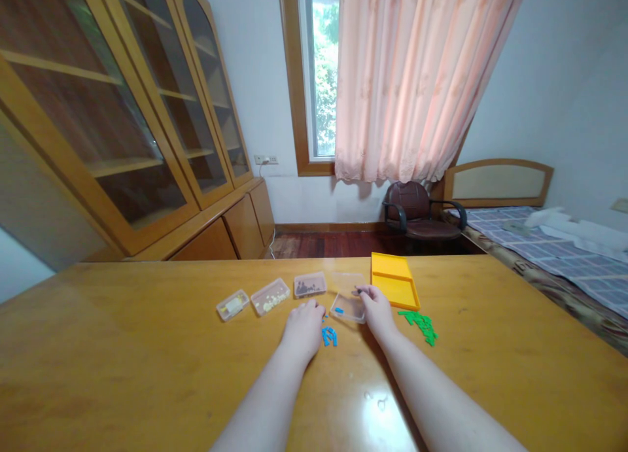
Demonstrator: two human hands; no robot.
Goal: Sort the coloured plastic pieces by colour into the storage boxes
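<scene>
My left hand (305,326) rests low over the table with its fingers curled together. Its fingertips are beside small blue plastic pieces (329,336), and whatever they pinch is hidden. A clear plastic box (349,316) with its lid (346,280) folded open lies between my hands, with a little blue piece (339,310) inside. At that box's right rim, my right hand (377,309) is closed, thumb and fingers around its upper corner. A small dark spot shows at those fingertips, too small to name.
Left of my hands stand clear boxes with dark pieces (310,287), cream pieces (275,301) and yellow pieces (227,309). An open yellow case (396,288) and a pile of green pieces (422,326) lie to the right on the wooden table (147,360).
</scene>
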